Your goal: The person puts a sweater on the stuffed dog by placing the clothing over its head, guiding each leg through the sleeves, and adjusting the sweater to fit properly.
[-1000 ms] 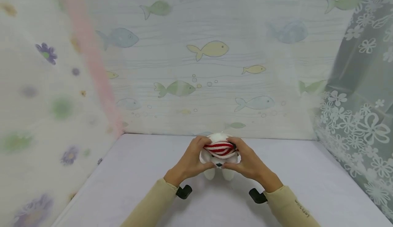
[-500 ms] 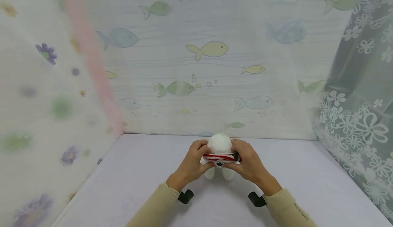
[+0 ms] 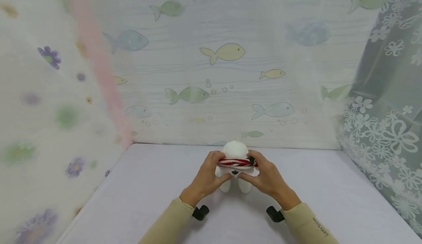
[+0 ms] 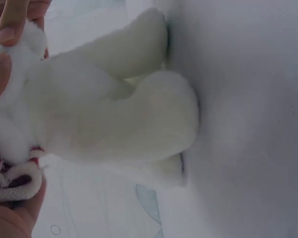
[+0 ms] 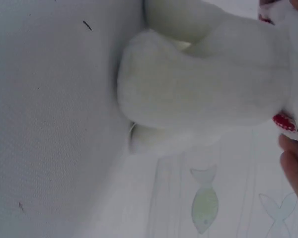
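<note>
A white plush animal [image 3: 236, 150] with a dark nose stands on the table, its legs touching the surface. Round its head at eye level runs a red-and-white striped knitted band [image 3: 234, 162], which hides the eyes. My left hand [image 3: 208, 173] grips the band and head from the left, thumb beside the muzzle. From the right, my right hand [image 3: 267, 174] holds them the same way, near a dark patch on the band. The left wrist view shows the white legs [image 4: 154, 114] close up; in the right wrist view the plush body [image 5: 198, 84] fills the middle.
A pale tabletop [image 3: 158, 178] spreads beneath. Behind it hangs a fish-print curtain [image 3: 230, 101], with a flowered sheet [image 3: 66, 141] at left and a grey floral curtain [image 3: 392, 126] at right. Dark wrist devices [image 3: 201, 213] hang below both cuffs.
The striped band first came down from the forehead over the face, baring the rounded white top. Since then the hands and band have risen slightly, and the nose shows more.
</note>
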Tool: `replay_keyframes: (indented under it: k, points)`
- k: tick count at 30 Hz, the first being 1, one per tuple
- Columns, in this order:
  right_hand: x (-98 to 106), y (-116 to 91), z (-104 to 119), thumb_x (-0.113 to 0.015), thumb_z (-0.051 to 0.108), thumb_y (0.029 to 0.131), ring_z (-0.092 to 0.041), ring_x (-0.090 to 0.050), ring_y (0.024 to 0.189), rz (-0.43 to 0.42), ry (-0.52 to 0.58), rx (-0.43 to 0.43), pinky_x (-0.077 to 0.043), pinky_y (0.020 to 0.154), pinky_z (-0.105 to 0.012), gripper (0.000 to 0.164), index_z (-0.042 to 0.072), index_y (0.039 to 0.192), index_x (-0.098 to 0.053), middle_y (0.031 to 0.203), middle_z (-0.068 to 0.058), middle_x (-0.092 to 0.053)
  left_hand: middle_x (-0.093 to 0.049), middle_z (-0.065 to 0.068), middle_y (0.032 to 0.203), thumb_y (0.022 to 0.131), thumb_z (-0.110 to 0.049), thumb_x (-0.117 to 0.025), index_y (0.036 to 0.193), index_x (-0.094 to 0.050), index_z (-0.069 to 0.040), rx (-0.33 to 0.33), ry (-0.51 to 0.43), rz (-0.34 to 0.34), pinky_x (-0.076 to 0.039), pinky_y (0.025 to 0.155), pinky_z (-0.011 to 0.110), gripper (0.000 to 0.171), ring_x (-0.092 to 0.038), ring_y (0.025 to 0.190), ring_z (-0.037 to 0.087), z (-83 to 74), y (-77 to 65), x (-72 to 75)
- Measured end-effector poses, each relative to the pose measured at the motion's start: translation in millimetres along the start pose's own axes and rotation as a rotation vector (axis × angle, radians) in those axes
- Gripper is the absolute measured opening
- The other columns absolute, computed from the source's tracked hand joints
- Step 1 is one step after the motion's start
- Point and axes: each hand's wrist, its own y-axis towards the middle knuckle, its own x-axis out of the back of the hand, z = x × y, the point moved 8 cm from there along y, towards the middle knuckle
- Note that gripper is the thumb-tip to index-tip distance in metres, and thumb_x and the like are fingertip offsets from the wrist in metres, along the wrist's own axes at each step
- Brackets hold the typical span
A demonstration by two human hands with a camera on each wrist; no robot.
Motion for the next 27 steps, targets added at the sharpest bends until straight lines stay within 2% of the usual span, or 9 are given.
replay_keyframes:
  k: [5, 7, 9, 11, 14, 17, 21, 24, 27]
  points:
    - [1, 1, 1, -0.089, 0.032, 0.062, -0.008, -0.051, 0.073, -0.053, -0.101, -0.008, -0.047, 0.061, -0.025, 0.066, 0.007, 0.111, -0.054, 0.095, 0.002, -0.060, -0.051, 0.003, 0.115, 0.079, -0.017, -0.080, 0.120, -0.046, -0.012, 0.006, 0.013, -0.012, -0.049, 0.085, 0.030, 0.054, -0.052, 0.104, 0.013, -1.3, -1.8, -0.8]
    - [1, 2, 2, -0.089, 0.034, 0.062, -0.010, -0.049, 0.074, -0.076, -0.135, 0.014, -0.044, 0.062, -0.026, 0.058, 0.007, 0.101, -0.055, 0.093, 0.002, -0.059, -0.052, 0.003, 0.116, 0.079, -0.017, -0.079, 0.118, -0.048, -0.012, 0.008, 0.020, -0.035, -0.049, 0.088, 0.031, 0.050, -0.053, 0.106, 0.014, -2.0, -2.8, -0.2]
    - [0, 3, 5, -0.087, 0.037, 0.065, -0.014, -0.051, 0.081, -0.098, -0.158, 0.045, -0.044, 0.066, -0.029, 0.052, 0.008, 0.094, -0.055, 0.098, -0.001, -0.060, -0.052, 0.003, 0.119, 0.080, -0.017, -0.079, 0.113, -0.051, -0.013, 0.007, 0.034, -0.067, -0.047, 0.091, 0.034, 0.044, -0.051, 0.111, 0.017, -3.0, -4.3, 0.8]
    - [1, 2, 9, -0.083, 0.039, 0.072, -0.018, -0.053, 0.089, -0.128, -0.168, 0.079, -0.044, 0.072, -0.033, 0.046, 0.007, 0.094, -0.057, 0.104, -0.005, -0.061, -0.050, 0.006, 0.122, 0.079, -0.016, -0.079, 0.109, -0.053, -0.014, -0.002, 0.050, -0.117, -0.044, 0.094, 0.038, 0.041, -0.047, 0.115, 0.022, -4.4, -6.2, 2.9]
    - [2, 2, 16, -0.073, 0.039, 0.084, -0.026, -0.055, 0.100, -0.169, -0.164, 0.129, -0.045, 0.079, -0.037, 0.041, 0.005, 0.102, -0.062, 0.112, -0.011, -0.059, -0.046, 0.012, 0.126, 0.075, -0.013, -0.082, 0.106, -0.055, -0.012, -0.038, 0.087, -0.208, -0.044, 0.092, 0.042, 0.041, -0.042, 0.118, 0.029, -9.4, -9.5, 8.1]
    - [2, 3, 22, -0.066, 0.038, 0.089, -0.028, -0.054, 0.102, -0.180, -0.161, 0.175, -0.045, 0.083, -0.039, 0.041, 0.002, 0.109, -0.062, 0.113, -0.014, -0.056, -0.044, 0.016, 0.127, 0.071, -0.009, -0.084, 0.104, -0.057, -0.008, -0.076, 0.132, -0.266, -0.044, 0.091, 0.040, 0.043, -0.042, 0.117, 0.030, -14.9, -10.5, 10.8]
    - [-2, 6, 26, -0.072, 0.032, 0.085, -0.028, -0.052, 0.100, -0.149, -0.159, 0.196, -0.045, 0.082, -0.038, 0.036, 0.002, 0.103, -0.061, 0.110, -0.014, -0.054, -0.045, 0.018, 0.124, 0.070, -0.005, -0.083, 0.101, -0.055, -0.005, -0.113, 0.184, -0.267, -0.045, 0.090, 0.036, 0.041, -0.046, 0.111, 0.029, -22.1, -8.2, 8.7]
    - [-5, 6, 27, -0.078, 0.019, 0.078, -0.028, -0.050, 0.099, -0.124, -0.158, 0.194, -0.046, 0.080, -0.038, 0.027, 0.005, 0.091, -0.059, 0.107, -0.014, -0.053, -0.045, 0.021, 0.124, 0.072, -0.001, -0.079, 0.097, -0.055, -0.005, -0.139, 0.227, -0.260, -0.047, 0.086, 0.036, 0.036, -0.049, 0.106, 0.029, -26.5, -7.0, 6.1]
    - [-9, 6, 28, -0.077, 0.009, 0.070, -0.029, -0.048, 0.100, -0.102, -0.165, 0.195, -0.048, 0.078, -0.040, 0.026, 0.008, 0.082, -0.055, 0.107, -0.014, -0.051, -0.046, 0.024, 0.125, 0.073, 0.002, -0.075, 0.093, -0.054, -0.006, -0.164, 0.266, -0.258, -0.049, 0.083, 0.036, 0.030, -0.052, 0.101, 0.029, -29.1, -6.5, 3.5]
